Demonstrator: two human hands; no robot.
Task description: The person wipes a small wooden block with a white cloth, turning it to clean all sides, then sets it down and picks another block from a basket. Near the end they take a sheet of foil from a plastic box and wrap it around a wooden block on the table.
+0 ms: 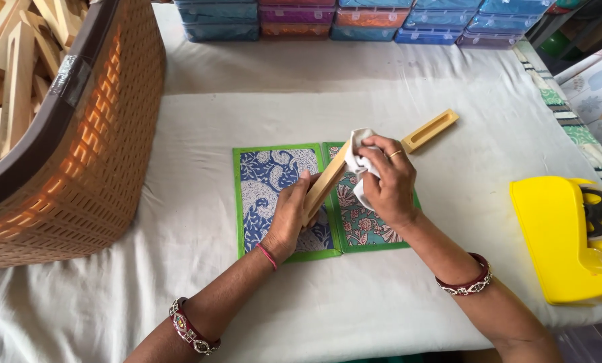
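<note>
A: Where's the wooden bar (pixel 324 183)?

B: Held slanted over the printed folder (pixel 281 195). The left hand (pixel 289 216) clasps its near end; the right hand (pixel 387 180) pinches a white cloth (pixel 360 161) against its far end.

A: How to wipe it well?

B: I'd keep the left grip firm and draw the cloth along the grain. A second bar (pixel 430 130) lies just beyond the folder.

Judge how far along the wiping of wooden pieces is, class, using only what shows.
Done: unclear; one wooden piece lies apart on the white cloth-covered table. In hand: the left hand holds a wooden bar while the right hand presses a white cloth on it. Left: the basket holds many more wooden pieces.
</note>
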